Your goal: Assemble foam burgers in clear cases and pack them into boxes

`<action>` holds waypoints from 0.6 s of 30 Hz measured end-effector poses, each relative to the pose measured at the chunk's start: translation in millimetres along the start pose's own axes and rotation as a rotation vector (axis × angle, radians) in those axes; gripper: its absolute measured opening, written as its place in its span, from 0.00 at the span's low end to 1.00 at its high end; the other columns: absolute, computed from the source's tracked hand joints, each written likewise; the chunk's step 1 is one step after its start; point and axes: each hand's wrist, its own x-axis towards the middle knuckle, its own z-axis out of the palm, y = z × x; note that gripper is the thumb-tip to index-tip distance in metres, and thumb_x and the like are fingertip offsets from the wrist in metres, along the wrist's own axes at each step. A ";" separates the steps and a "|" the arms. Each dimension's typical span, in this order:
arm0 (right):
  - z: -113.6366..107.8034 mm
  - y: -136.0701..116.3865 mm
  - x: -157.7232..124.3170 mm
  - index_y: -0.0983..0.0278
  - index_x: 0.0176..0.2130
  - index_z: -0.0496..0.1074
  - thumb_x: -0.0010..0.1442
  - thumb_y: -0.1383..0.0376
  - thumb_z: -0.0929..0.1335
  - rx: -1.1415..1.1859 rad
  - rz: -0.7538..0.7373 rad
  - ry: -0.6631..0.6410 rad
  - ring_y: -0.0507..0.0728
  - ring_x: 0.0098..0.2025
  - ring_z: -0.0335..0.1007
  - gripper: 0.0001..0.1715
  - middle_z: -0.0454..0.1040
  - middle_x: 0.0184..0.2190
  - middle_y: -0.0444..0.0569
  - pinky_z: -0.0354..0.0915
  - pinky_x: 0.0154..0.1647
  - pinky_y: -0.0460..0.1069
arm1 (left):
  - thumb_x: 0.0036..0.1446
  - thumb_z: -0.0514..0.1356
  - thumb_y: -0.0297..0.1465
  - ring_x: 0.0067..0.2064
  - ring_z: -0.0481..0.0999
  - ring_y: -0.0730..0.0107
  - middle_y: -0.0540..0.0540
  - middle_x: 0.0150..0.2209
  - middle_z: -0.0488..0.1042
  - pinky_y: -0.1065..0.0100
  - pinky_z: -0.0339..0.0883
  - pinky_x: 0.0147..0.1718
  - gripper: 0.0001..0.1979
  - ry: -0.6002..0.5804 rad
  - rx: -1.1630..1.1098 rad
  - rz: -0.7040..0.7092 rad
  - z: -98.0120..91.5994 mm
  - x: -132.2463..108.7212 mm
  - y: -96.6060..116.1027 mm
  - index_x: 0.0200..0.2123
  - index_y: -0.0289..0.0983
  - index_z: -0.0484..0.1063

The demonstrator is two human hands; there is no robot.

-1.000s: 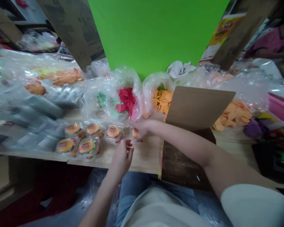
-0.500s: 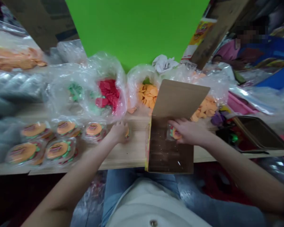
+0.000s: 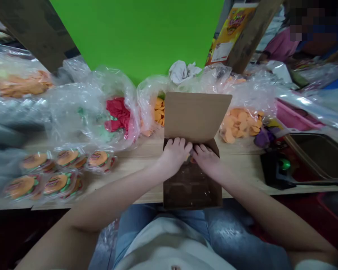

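Note:
An open cardboard box (image 3: 193,195) stands before me with its brown flap (image 3: 195,114) raised at the far side. My left hand (image 3: 176,155) reaches into the far left part of the box. Its fingers are bent round a clear plastic burger pack, mostly hidden, of which a small orange bit shows between the hands. Beside it, my right hand (image 3: 207,159) grips another burger pack in the far right part, almost wholly covered by the fingers. On the table to the left sit several burger packs (image 3: 98,159), clear tubs with an orange bun top and green and red layers.
Behind the box lie clear bags with red pieces (image 3: 118,114), yellow-orange pieces (image 3: 159,111) and pale orange pieces (image 3: 238,125). A dark tray (image 3: 321,155) and pink basket (image 3: 298,116) are at right. A green panel (image 3: 138,37) rises behind. A person in pink (image 3: 281,45) sits far right.
My left hand has picked up a burger pack from the table and brought it right, into the box. My right hand has shifted to the box's far end. The box now faces me squarely.

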 end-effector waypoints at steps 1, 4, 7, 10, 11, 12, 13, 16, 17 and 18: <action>0.8 -0.9 -1.6 0.68 0.54 0.61 0.61 0.71 0.57 -0.010 0.019 0.027 0.61 0.47 0.59 0.22 0.66 0.43 0.56 0.60 0.44 0.53 | 0.55 0.54 0.27 0.46 0.65 0.58 0.40 0.43 0.66 0.60 0.60 0.41 0.18 -0.035 0.049 -0.049 12.8 6.1 8.6 0.50 0.37 0.60; 1.8 -1.5 -3.4 0.69 0.57 0.55 0.62 0.71 0.55 -0.011 0.074 0.060 0.60 0.45 0.60 0.24 0.66 0.43 0.56 0.62 0.42 0.52 | 0.57 0.48 0.22 0.42 0.67 0.59 0.38 0.41 0.67 0.59 0.60 0.39 0.17 -0.100 0.086 -0.142 41.9 12.1 17.5 0.50 0.34 0.61; -0.4 0.5 -0.3 0.68 0.55 0.58 0.61 0.71 0.56 0.001 0.079 0.011 0.60 0.44 0.60 0.22 0.65 0.42 0.56 0.64 0.36 0.49 | 0.58 0.45 0.22 0.46 0.65 0.57 0.37 0.44 0.66 0.58 0.60 0.41 0.18 -0.095 0.084 -0.177 54.6 12.0 17.2 0.51 0.34 0.60; -4.7 1.7 3.5 0.66 0.49 0.64 0.62 0.70 0.57 -0.004 0.058 -0.045 0.59 0.43 0.61 0.16 0.65 0.40 0.55 0.63 0.34 0.48 | 0.58 0.44 0.21 0.54 0.58 0.57 0.38 0.51 0.61 0.56 0.57 0.47 0.20 -0.060 0.065 -0.216 61.1 15.6 18.9 0.54 0.36 0.58; -5.7 2.1 4.8 0.66 0.47 0.65 0.62 0.70 0.57 -0.013 0.057 -0.058 0.59 0.43 0.61 0.14 0.65 0.40 0.54 0.63 0.34 0.48 | 0.58 0.45 0.21 0.54 0.58 0.57 0.39 0.51 0.61 0.58 0.58 0.46 0.20 -0.059 0.055 -0.232 62.8 18.2 18.6 0.53 0.36 0.59; -6.3 2.7 6.3 0.66 0.45 0.65 0.62 0.70 0.58 -0.027 0.060 -0.064 0.59 0.43 0.62 0.13 0.65 0.40 0.54 0.63 0.34 0.48 | 0.58 0.46 0.21 0.52 0.60 0.59 0.39 0.50 0.62 0.60 0.59 0.44 0.19 -0.061 0.043 -0.249 64.1 21.1 17.0 0.52 0.36 0.61; -6.3 3.3 7.9 0.66 0.43 0.66 0.61 0.70 0.59 -0.043 0.060 -0.066 0.59 0.43 0.62 0.12 0.65 0.39 0.54 0.63 0.34 0.48 | 0.58 0.46 0.22 0.49 0.62 0.60 0.40 0.47 0.64 0.62 0.61 0.41 0.17 -0.063 0.031 -0.263 64.4 24.1 14.4 0.49 0.36 0.63; -5.6 4.1 11.5 0.67 0.40 0.66 0.60 0.72 0.59 -0.075 0.039 -0.051 0.60 0.43 0.62 0.09 0.65 0.39 0.55 0.62 0.33 0.48 | 0.60 0.46 0.26 0.46 0.64 0.62 0.41 0.44 0.65 0.66 0.63 0.37 0.14 -0.013 0.006 -0.262 58.5 28.0 5.0 0.46 0.36 0.65; -5.8 3.6 11.6 0.67 0.40 0.65 0.60 0.72 0.59 -0.078 0.033 -0.048 0.59 0.43 0.62 0.09 0.65 0.39 0.55 0.62 0.33 0.49 | 0.60 0.45 0.26 0.47 0.63 0.62 0.41 0.45 0.64 0.65 0.63 0.38 0.14 0.023 0.000 -0.248 55.1 27.2 3.2 0.46 0.36 0.65; -6.2 2.6 11.3 0.68 0.40 0.65 0.60 0.73 0.58 -0.081 0.034 -0.048 0.59 0.42 0.63 0.10 0.65 0.39 0.56 0.62 0.33 0.49 | 0.61 0.44 0.26 0.48 0.62 0.61 0.40 0.46 0.63 0.64 0.63 0.39 0.15 0.064 -0.003 -0.237 52.0 25.7 2.5 0.47 0.37 0.64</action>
